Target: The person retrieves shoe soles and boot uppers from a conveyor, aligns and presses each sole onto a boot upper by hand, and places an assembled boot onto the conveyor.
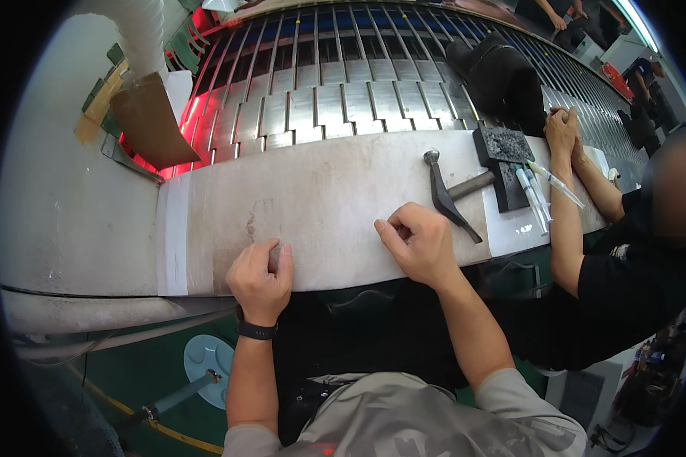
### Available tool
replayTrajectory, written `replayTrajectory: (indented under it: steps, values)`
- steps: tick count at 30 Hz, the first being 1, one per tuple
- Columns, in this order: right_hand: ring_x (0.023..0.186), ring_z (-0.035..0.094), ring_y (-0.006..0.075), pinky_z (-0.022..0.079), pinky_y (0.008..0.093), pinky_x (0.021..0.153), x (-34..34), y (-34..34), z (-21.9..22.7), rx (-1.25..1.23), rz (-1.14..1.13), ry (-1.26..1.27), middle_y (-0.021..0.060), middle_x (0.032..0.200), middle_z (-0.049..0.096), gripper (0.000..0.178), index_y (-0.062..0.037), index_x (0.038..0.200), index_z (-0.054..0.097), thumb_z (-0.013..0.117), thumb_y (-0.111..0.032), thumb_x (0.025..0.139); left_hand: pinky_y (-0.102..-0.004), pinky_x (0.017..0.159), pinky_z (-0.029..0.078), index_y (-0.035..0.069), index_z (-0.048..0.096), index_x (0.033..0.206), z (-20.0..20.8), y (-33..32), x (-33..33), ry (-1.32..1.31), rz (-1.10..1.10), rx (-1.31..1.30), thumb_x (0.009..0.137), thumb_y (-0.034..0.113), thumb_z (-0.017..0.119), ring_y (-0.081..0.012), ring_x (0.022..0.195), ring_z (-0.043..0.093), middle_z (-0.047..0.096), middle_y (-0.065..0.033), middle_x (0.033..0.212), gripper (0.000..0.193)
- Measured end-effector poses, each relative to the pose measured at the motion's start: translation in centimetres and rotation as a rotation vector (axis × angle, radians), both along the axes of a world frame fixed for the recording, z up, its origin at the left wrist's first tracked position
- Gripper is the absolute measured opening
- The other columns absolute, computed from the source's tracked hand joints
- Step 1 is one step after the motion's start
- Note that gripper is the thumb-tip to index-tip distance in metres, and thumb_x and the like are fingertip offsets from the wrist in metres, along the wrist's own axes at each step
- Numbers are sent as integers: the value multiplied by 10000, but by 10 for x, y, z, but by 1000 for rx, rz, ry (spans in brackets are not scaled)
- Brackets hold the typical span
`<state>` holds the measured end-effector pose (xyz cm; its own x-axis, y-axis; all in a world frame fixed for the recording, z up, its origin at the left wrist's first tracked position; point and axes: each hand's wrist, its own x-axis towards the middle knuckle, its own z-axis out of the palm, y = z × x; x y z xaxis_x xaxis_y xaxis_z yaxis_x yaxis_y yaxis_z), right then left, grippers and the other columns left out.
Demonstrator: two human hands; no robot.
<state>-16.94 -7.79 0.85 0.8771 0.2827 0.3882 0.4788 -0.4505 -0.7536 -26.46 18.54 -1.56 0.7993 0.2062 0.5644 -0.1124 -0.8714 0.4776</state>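
My left hand (261,282) rests at the front edge of the pale worktop (312,183), its fingers curled in and thumb raised, with nothing seen in it. A dark band circles that wrist. To its right, my right hand (425,242) rests loosely curled on the same surface, likewise holding nothing that shows. Just beyond the right hand lies a hammer (439,192) with a round face and a long tapered end, its short handle (471,185) pointing right. My hands are apart, and neither touches the hammer.
Right of the hammer stand dark blocks (511,190) with several syringes (537,194) leaning on them. Behind is a slatted metal conveyor (305,99) carrying a black boot (499,72). A co-worker's clasped hands (562,133) rest at the right. A white hose (141,38) hangs at the far left.
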Motion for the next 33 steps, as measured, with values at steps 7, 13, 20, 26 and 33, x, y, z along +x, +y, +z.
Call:
replayTrajectory:
  steps: [7, 13, 20, 26, 33]
  values:
    - [538, 612, 234, 457, 366, 517, -4, 4, 2, 8, 1, 7, 105, 666, 638, 257, -25, 728, 666, 828, -144, 888, -406, 539, 440, 37, 737, 941, 4, 0, -4, -4, 7, -4, 866, 108, 811, -277, 558, 567, 564, -79, 634, 127]
    - [544, 617, 237, 462, 360, 522, -11, 3, 3, -19, 0, -19, 109, 676, 651, 254, -29, 731, 668, 823, -149, 892, -404, 528, 428, 37, 734, 937, 5, 4, -8, -14, -8, 19, 867, 113, 814, -271, 550, 562, 557, -73, 630, 131]
    - [555, 627, 233, 475, 352, 534, 1, 6, 8, -42, 1, -39, 109, 681, 659, 248, -23, 741, 676, 819, -149, 900, -409, 527, 422, 40, 733, 943, 7, 6, -1, -29, -6, -3, 871, 112, 810, -273, 551, 557, 554, -74, 632, 127]
    - [555, 625, 222, 476, 355, 538, -5, 6, 11, -27, -4, 17, 99, 667, 644, 247, -27, 739, 677, 816, -151, 902, -403, 533, 422, 45, 738, 948, 5, 7, -5, -21, -10, -2, 872, 112, 814, -269, 554, 552, 559, -73, 634, 127]
    - [550, 590, 166, 459, 315, 527, -7, 8, 9, -29, 14, 20, 99, 673, 640, 223, 1, 772, 675, 814, -108, 908, -375, 542, 443, 16, 744, 981, 7, 9, -9, 12, -26, -30, 903, 85, 785, -241, 555, 557, 601, -101, 692, 112]
